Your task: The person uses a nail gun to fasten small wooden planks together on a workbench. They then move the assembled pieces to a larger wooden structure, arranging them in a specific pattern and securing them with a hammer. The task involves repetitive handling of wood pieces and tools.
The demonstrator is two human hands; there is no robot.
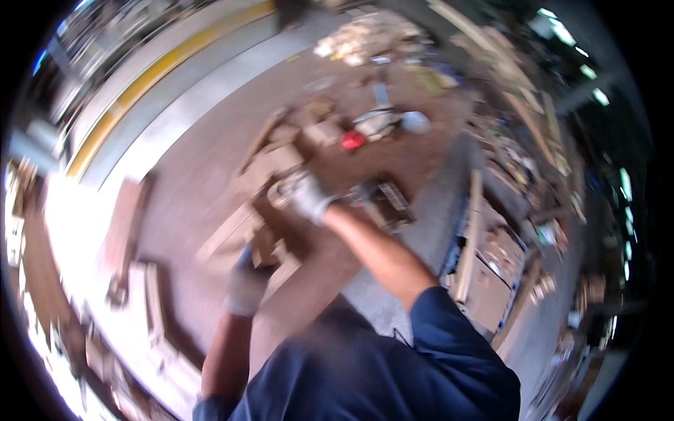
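Observation:
My right hand [309, 198], in a pale glove, is stretched forward with its fingers closed around something tan, too smeared to name. It is above a cluster of brown wooden blocks [276, 163]. My left hand [246, 290], also gloved, is closer to my body, at the near side of a tan wooden or cardboard piece [232, 230]. A small blue streak [244, 254] shows at its fingertips. Motion blur hides how those fingers lie. A dark toolbox-like case [386, 202] rests on the floor to the right of my right hand.
Further off lie a red object [353, 139], a pale round lid-like thing [415, 123] and a heap of wood offcuts [372, 38]. Long boards [125, 224] lie at left. A pallet with brown sheets [488, 291] is at right. A yellow-striped edge [151, 77] runs along the upper left.

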